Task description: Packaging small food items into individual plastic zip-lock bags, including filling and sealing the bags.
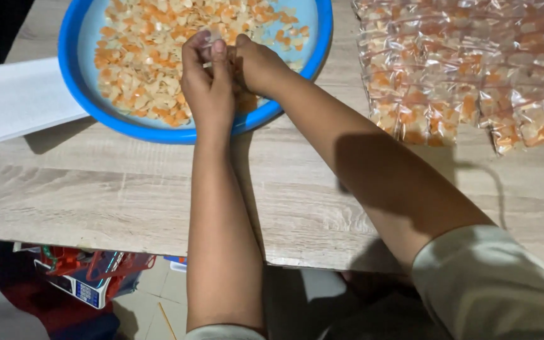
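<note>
Nearest: edge of pale wooden table [127, 189], bare at the front; below it, floor clutter with a red-and-white object, too dim to identify

Middle: two bare forearms reaching forward over the table, pale sleeve [492, 283] on the right arm

Left hand [206, 82]: fingers curled, pinching what looks like a small clear bag [208, 39] at its top; contents not discernible

Right hand [256, 63]: fingers bent and pressed against the left hand at the bag; whether it grips bag or chips cannot be told

Beyond the hands: blue basin [96, 104] with a loose layer of orange and cream chips [140, 56]; both hands hang over its near rim

Left: flat white sheet [14, 101], beside the basin

Far right: rows of filled clear packets [467, 75], lying close together, well apart from the basin

Risk, as a judgement: thin plastic pinched at one point may slip, spilling chips; since the hands sit over the rim, some could fall on the table rather than into the basin
</note>
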